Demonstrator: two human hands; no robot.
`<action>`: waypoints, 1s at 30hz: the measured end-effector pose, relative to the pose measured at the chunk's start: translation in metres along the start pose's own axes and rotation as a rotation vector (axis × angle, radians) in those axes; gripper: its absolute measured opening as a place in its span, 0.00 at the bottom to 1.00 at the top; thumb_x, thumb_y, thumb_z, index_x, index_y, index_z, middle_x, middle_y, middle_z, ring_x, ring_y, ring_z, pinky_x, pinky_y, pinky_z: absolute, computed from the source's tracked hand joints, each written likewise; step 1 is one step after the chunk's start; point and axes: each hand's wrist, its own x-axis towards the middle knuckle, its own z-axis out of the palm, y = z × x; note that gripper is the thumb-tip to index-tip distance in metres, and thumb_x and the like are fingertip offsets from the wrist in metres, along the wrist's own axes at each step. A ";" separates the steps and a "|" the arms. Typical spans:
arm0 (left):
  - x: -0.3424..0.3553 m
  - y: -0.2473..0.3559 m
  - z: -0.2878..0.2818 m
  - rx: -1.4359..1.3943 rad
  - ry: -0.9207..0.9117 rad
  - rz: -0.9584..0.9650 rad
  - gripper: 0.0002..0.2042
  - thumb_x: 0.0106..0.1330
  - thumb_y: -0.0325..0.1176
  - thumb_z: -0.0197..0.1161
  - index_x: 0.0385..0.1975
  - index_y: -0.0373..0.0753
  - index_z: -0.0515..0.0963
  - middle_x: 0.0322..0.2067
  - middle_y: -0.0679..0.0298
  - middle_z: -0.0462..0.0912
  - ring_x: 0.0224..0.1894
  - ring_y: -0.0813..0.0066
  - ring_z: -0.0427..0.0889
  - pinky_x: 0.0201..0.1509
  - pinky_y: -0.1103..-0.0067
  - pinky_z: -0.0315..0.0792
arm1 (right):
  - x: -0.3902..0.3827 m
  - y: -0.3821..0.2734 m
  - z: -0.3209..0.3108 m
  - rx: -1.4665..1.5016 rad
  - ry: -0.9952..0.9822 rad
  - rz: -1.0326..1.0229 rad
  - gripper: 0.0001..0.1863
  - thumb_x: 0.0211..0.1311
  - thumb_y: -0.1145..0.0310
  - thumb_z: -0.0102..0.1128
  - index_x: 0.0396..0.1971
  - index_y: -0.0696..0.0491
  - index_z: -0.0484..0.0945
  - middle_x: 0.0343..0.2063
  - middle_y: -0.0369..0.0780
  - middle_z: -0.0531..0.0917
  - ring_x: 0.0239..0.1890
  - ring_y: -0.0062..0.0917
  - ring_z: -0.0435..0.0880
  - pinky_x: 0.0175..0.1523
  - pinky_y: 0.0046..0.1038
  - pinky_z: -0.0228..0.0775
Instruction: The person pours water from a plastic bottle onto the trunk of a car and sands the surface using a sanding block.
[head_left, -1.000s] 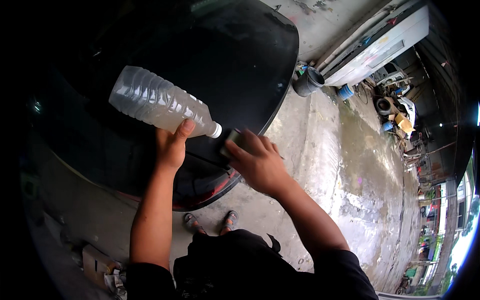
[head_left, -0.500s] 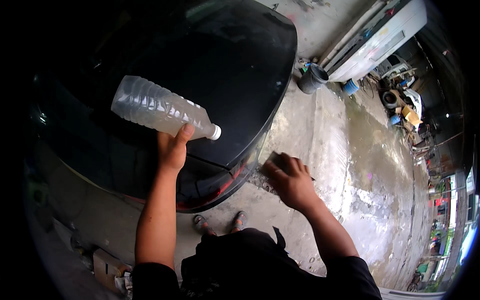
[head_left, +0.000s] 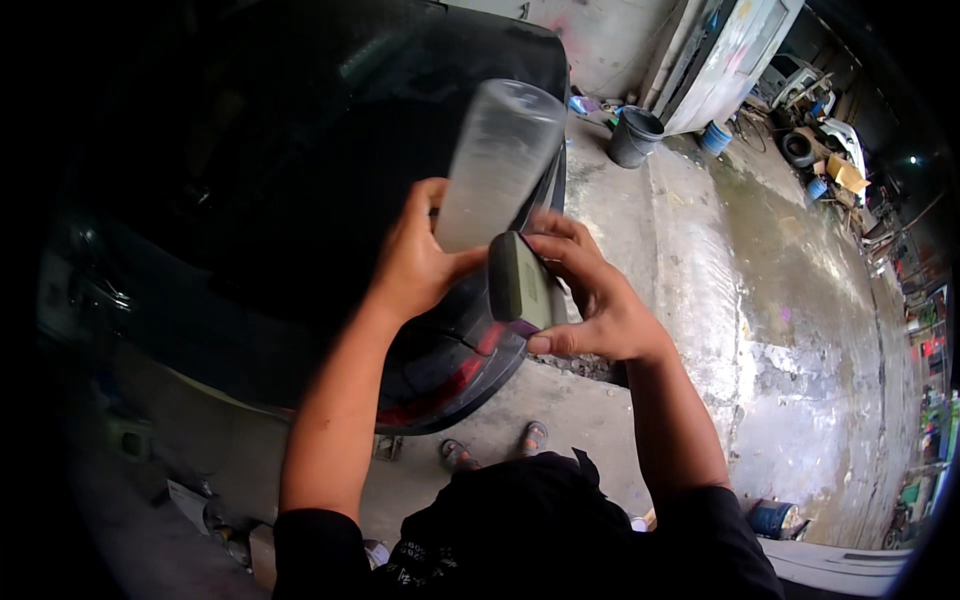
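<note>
A clear ribbed plastic bottle [head_left: 502, 160] with whitish see-through walls is tipped base-up in my left hand [head_left: 412, 262], its fingers wrapped round the lower part. The bottle's neck is hidden behind a hand-sized sanding block [head_left: 522, 286]. That block is greenish-grey with a dark face and a purple edge. My right hand [head_left: 598, 312] grips it between thumb and fingers, holding it upright beside the left thumb. Both hands are above the rear corner of a dark car [head_left: 330, 150], near its red tail light [head_left: 455, 388].
A black bucket [head_left: 636, 138] and a blue bucket [head_left: 716, 138] stand on the wet concrete floor [head_left: 790, 290] to the right. Beyond lie a tyre [head_left: 798, 150] and a cardboard box [head_left: 846, 173]. A blue can [head_left: 772, 519] stands at the lower right.
The bottle has swung from lying sideways to base-up and moved right. My right hand has come up and left, bringing the block to the bottle's neck end.
</note>
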 end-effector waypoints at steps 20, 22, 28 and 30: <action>-0.061 -0.052 0.047 1.125 -0.487 0.227 0.40 0.70 0.52 0.56 0.73 0.30 0.51 0.75 0.49 0.49 0.78 0.53 0.46 0.80 0.61 0.41 | -0.023 0.031 -0.031 0.203 0.450 -0.134 0.53 0.30 0.58 0.88 0.62 0.58 0.71 0.64 0.44 0.58 0.68 0.39 0.64 0.65 0.45 0.68; -0.049 -0.049 0.060 1.130 -0.510 0.206 0.41 0.69 0.52 0.57 0.73 0.31 0.51 0.75 0.50 0.50 0.78 0.55 0.46 0.80 0.63 0.42 | -0.029 0.032 -0.032 0.188 0.458 -0.139 0.54 0.30 0.57 0.89 0.62 0.59 0.71 0.65 0.45 0.58 0.69 0.39 0.64 0.65 0.45 0.68; -0.087 -0.053 0.038 1.173 -0.523 0.232 0.41 0.66 0.51 0.62 0.73 0.33 0.55 0.76 0.52 0.49 0.79 0.57 0.44 0.80 0.64 0.42 | -0.059 0.040 -0.031 0.144 0.420 -0.173 0.53 0.31 0.60 0.89 0.62 0.59 0.70 0.68 0.48 0.53 0.70 0.39 0.62 0.68 0.42 0.66; -0.101 -0.045 0.030 1.182 -0.532 0.203 0.42 0.64 0.52 0.63 0.73 0.34 0.56 0.76 0.52 0.49 0.79 0.57 0.43 0.80 0.63 0.41 | -0.065 0.041 -0.029 0.194 0.405 -0.168 0.54 0.31 0.60 0.89 0.63 0.59 0.70 0.68 0.48 0.52 0.70 0.38 0.61 0.69 0.41 0.64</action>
